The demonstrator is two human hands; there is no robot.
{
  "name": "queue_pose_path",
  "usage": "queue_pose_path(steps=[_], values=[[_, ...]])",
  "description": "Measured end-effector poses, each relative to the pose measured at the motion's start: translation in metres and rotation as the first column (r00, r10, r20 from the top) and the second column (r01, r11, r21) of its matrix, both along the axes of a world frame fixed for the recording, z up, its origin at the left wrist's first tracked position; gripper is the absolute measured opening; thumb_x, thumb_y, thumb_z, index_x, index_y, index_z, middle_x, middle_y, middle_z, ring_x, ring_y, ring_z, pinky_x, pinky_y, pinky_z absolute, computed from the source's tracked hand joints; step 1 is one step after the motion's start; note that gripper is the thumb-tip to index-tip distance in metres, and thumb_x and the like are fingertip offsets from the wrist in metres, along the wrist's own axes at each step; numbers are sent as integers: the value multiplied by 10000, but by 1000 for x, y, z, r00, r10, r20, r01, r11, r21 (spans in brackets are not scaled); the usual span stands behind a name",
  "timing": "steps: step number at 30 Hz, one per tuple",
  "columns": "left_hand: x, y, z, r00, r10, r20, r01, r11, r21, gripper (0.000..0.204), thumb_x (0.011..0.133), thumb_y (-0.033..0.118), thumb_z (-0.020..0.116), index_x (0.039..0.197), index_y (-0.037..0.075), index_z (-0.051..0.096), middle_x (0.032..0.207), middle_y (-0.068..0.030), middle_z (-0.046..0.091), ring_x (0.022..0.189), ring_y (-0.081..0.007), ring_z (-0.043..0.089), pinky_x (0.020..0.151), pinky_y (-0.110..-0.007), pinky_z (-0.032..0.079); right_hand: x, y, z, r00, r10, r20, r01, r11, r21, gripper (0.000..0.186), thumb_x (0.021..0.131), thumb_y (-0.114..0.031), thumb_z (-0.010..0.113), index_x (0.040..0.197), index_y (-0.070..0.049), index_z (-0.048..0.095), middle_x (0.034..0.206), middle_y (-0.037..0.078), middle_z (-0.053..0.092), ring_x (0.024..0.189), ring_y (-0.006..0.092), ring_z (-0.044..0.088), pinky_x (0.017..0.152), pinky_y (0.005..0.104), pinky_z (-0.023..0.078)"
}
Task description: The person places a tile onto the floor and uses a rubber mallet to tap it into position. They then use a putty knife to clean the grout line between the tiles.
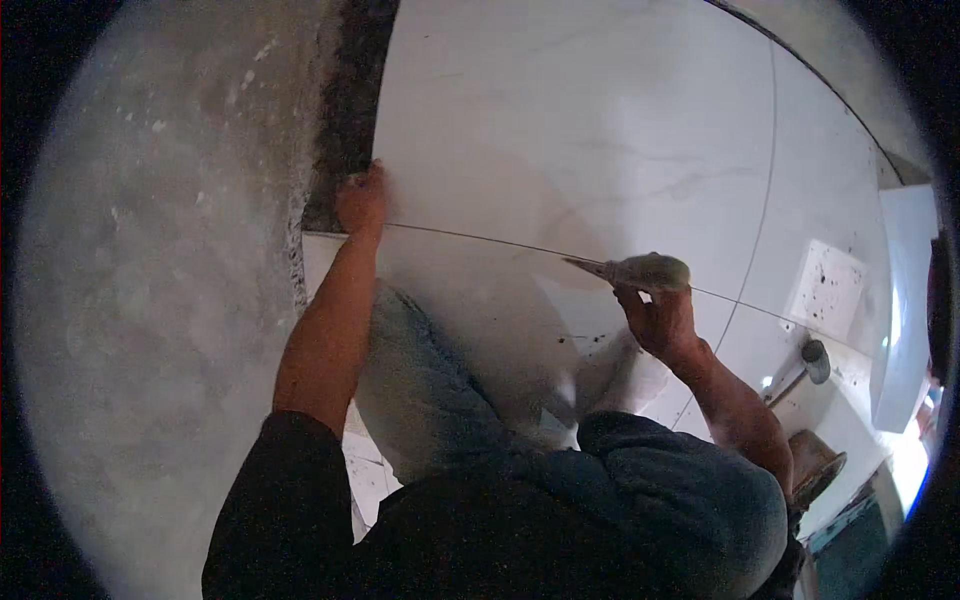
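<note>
A large white, faintly veined floor tile (490, 110) lies in front of me. Its near edge meets another white tile (480, 290) along a thin dark joint. At the left end of that joint, my left hand (362, 203) is closed, fingers curled beside the large tile's left edge; whatever they grip is hidden. My right hand (662, 322) is wrapped under a pointed hand tool (650, 271) with a thick, greyish body. The tool's thin dark tip points left and lies over the joint.
A strip of dark, rough bedding (350, 90) separates the tiles from bare concrete (160, 290) on the left. At right are a mallet (816, 362), a bucket (815, 468) and a speckled white square (828, 287). A pale upright panel (905, 300) stands beyond.
</note>
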State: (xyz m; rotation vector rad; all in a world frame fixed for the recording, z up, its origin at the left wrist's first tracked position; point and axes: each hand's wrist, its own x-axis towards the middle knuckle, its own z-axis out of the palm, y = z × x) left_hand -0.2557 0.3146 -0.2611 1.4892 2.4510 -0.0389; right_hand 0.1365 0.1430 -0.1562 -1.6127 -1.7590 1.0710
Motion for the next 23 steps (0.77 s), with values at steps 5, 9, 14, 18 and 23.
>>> queue_pose_path(steps=[5,9,14,18,23], values=[[-25,-13,-12,974,8,225,-7,1000,-6,608,790,617,571,918,40,711,991,-205,663,960,-376,618,841,-452,462,-51,22,-25,998,37,-52,-35,998,48,140,793,18,628,930,-13,633,857,154,619,750,288,632,642,362,519],[-39,-11,-16,930,123,347,-99,991,-87,641,747,646,605,950,48,713,979,-203,668,970,-353,623,847,-438,458,-69,36,-22,973,231,27,-233,965,121,203,792,-17,628,991,-26,590,886,141,589,781,315,598,658,394,536],[-50,-13,-8,890,142,434,-59,978,-198,649,754,628,612,970,23,706,964,-195,673,974,-343,624,848,-423,458,-76,41,-21,947,310,84,-319,940,119,212,791,-32,618,1000,-34,586,878,131,565,795,307,591,673,390,541],[-62,-25,18,867,-45,496,176,959,-221,575,754,539,668,978,10,703,927,-174,684,911,-325,643,833,-404,465,-88,33,-20,909,366,200,-377,926,20,185,805,-48,601,988,-41,573,878,123,539,789,305,589,670,396,537],[-72,-35,28,845,6,535,172,944,-283,475,729,463,722,1064,128,706,963,-181,688,892,-281,663,829,-409,474,-93,35,-18,919,305,251,-308,951,-28,202,808,-56,599,1005,-71,555,871,123,532,812,301,608,661,392,544]])
